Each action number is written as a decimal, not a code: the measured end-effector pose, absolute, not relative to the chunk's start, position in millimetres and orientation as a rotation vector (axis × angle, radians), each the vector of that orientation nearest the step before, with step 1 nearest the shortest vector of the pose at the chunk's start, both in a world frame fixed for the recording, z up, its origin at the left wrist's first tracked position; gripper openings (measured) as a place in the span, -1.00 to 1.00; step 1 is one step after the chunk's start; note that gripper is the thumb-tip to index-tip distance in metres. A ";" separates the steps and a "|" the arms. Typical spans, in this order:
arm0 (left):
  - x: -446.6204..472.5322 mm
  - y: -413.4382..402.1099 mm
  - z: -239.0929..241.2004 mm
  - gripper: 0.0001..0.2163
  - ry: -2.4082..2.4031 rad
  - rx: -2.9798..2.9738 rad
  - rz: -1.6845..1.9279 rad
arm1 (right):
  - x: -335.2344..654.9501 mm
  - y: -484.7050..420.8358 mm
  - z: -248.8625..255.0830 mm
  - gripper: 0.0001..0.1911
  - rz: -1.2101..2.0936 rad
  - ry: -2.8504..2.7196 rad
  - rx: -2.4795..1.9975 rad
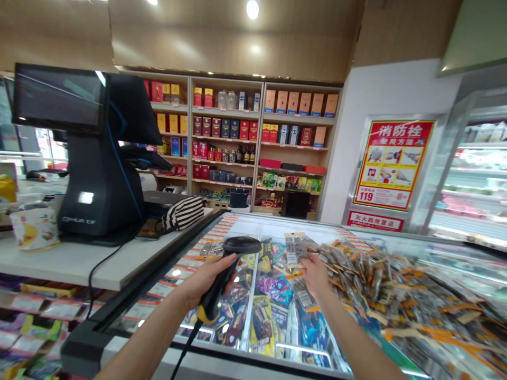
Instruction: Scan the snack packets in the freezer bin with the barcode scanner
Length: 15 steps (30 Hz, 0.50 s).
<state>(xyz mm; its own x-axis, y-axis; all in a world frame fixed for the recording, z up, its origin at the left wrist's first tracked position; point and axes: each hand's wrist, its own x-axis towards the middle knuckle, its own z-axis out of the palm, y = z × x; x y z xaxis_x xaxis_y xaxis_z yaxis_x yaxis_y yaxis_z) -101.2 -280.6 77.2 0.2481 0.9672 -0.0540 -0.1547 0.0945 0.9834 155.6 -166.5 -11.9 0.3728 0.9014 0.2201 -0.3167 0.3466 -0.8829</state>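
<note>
My left hand point(206, 282) is wrapped round the grip of a black barcode scanner point(233, 256) with a yellow base and a trailing cable. The scanner's head points right, toward a small clear snack packet point(296, 247). My right hand point(315, 273) holds that packet upright by its lower edge. Both hands hover over the glass lid of a chest freezer point(253, 224). A big heap of similar orange-edged packets point(380, 279) lies on the lid just right of my right hand.
A black point-of-sale terminal point(93, 153) stands on the white counter point(75, 261) at left, with a striped pouch point(182, 212) beside it. Shelves of boxed goods point(237, 142) line the back wall. A red poster point(390, 163) and a glass-door fridge point(471, 179) are at right.
</note>
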 end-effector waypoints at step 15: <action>-104.5 -283.3 75.8 -0.75 0.894 1.149 1.048 | 140.1 -154.8 -21.8 -0.79 0.863 -0.766 -0.873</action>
